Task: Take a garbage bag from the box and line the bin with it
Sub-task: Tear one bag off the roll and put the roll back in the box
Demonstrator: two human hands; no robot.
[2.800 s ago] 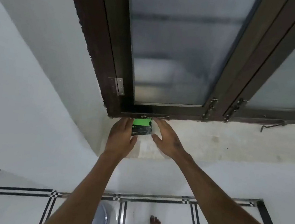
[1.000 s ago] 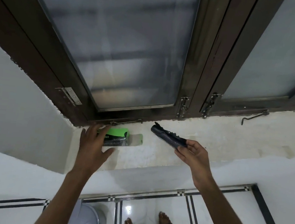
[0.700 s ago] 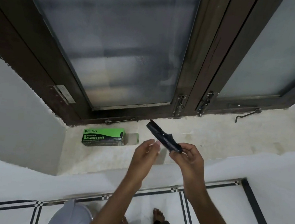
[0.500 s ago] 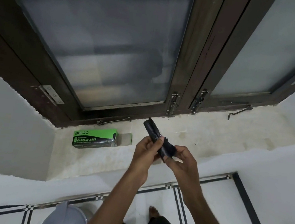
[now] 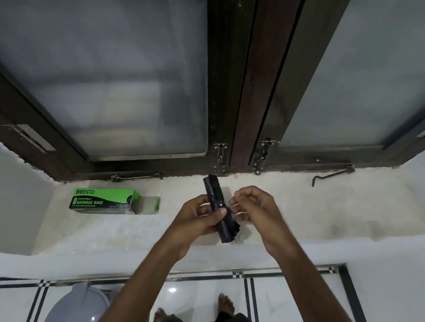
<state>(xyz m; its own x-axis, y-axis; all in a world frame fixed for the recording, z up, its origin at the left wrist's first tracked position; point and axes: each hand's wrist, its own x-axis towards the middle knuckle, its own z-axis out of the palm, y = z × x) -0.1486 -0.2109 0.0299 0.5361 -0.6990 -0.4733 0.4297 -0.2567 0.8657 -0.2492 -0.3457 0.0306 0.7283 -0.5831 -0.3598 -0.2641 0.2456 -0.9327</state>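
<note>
Left hand point(image 5: 198, 215) grips garbage bag roll point(image 5: 218, 208).

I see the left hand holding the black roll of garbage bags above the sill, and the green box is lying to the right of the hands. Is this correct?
Not quite. The left hand does hold the black roll above the sill, but the green box lies to the left of the hands, not the right. The head view shows it.

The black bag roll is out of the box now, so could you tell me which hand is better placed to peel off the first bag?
Probably the right hand: its fingertips sit free beside the black bag roll, while the left hand is wrapped around it.
</note>
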